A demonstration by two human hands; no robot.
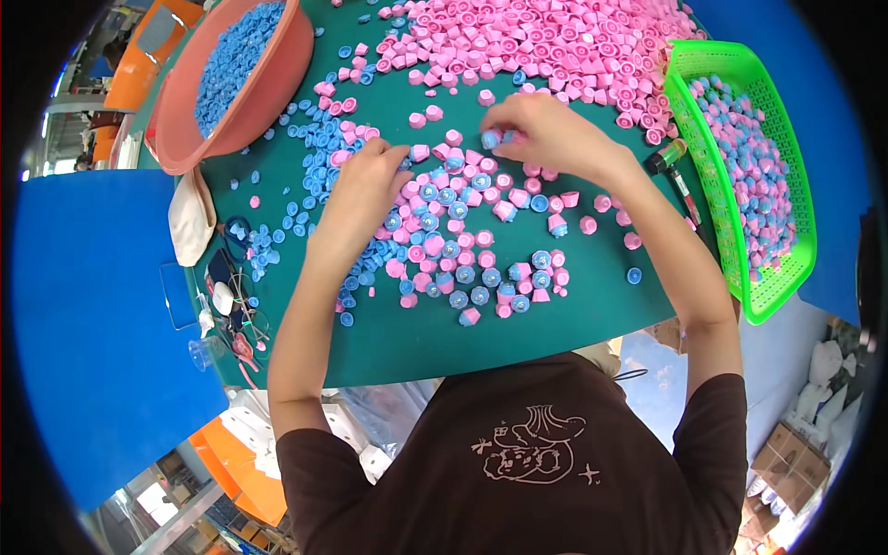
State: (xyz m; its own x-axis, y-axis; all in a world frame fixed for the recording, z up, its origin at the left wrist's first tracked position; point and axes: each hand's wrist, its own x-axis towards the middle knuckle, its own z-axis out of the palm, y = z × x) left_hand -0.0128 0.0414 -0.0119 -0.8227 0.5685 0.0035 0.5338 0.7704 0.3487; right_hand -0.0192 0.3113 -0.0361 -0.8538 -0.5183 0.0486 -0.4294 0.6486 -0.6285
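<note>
My left hand (363,183) reaches over the left part of the pile, its thumb and forefinger closed around a small blue plastic cap (404,165). To its right, my right hand (536,129) grips a small blue-and-pink piece (491,139) at its fingertips. Below and between the hands lie loose pink plastic cups (588,225) and several joined pieces with blue tops and shiny centres (479,295). Loose blue caps (319,176) are spread beside my left hand. A large heap of pink cups (555,46) covers the far side of the green table (592,287).
At the far left, a salmon-coloured basin (298,55) holds blue caps. A bright green basket (731,185) of blue-and-pink pieces stands on the right, beside a marker pen (684,192) and a dark bottle (664,157). Scissors (244,350) and a beige cloth (191,220) lie at the left edge.
</note>
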